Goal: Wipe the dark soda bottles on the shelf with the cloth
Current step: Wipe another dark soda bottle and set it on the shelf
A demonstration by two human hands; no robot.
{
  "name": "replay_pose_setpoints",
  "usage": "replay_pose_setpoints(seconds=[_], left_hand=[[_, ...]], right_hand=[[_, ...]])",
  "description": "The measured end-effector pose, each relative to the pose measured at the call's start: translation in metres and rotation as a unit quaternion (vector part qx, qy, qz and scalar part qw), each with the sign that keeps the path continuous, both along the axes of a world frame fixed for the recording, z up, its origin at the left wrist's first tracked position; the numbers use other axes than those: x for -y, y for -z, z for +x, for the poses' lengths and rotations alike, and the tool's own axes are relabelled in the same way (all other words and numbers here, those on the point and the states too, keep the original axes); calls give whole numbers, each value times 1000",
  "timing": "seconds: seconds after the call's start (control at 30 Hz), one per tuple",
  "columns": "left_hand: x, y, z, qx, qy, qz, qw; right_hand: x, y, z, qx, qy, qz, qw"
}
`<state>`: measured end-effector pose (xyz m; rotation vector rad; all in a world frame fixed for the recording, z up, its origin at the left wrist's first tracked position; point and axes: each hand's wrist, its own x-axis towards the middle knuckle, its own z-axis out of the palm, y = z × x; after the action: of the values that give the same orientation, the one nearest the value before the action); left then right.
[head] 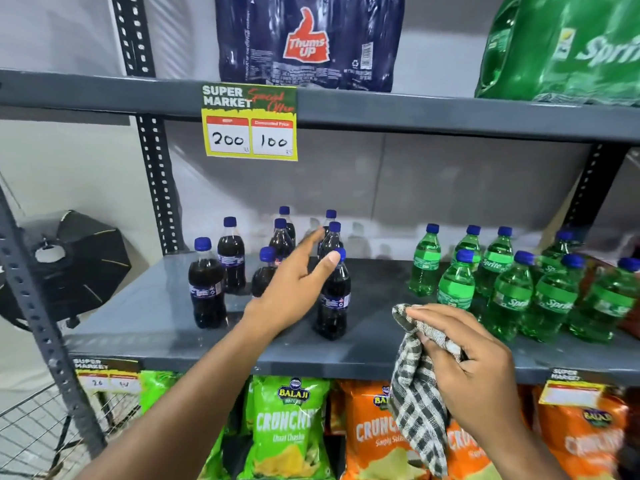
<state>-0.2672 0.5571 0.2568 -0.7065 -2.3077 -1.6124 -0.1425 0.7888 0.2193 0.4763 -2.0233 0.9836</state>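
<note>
Several dark soda bottles with blue caps stand on the left half of the grey middle shelf (pixel 145 317). The nearest dark bottle (pixel 333 306) stands at the front, another front bottle (pixel 206 289) at the left. My left hand (pixel 294 285) is open, fingers spread, reaching over the group; its thumb lies by the cap of the nearest bottle, and it partly hides a bottle behind it. My right hand (pixel 464 355) hangs in front of the shelf edge, shut on a black-and-white checked cloth (pixel 419 400) that droops below it.
Several green soda bottles (pixel 509 296) crowd the shelf's right half. Wrapped multipacks (pixel 308 43) sit on the shelf above, with a yellow price tag (pixel 250 123) on its edge. Chip bags (pixel 289 427) fill the shelf below. A perforated upright (pixel 157 181) stands at left.
</note>
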Motion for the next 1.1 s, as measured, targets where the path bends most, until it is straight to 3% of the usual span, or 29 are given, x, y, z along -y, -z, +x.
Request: replay_pose_setpoints(seconds=[0.1,0.23,0.4,0.57,0.8,1.1], left_hand=[[-10,0,-18,73,28,-17,997],[-18,1,-30,80,29,-28,996],[-22,3,-32,109,39,36,993],[-30,6,-28,84,22,87,992],[-36,-7,-13,121,101,251,955],[-44,-22,11,183,171,273,929]], right_hand=[[-10,1,4,13,0,-13,1000],[-21,1,9,13,9,-16,1000],[-29,5,12,34,14,-22,999],[-32,6,10,49,21,-21,998],[-31,-8,3,31,10,0,999],[-4,-54,-16,-39,2,83,996]])
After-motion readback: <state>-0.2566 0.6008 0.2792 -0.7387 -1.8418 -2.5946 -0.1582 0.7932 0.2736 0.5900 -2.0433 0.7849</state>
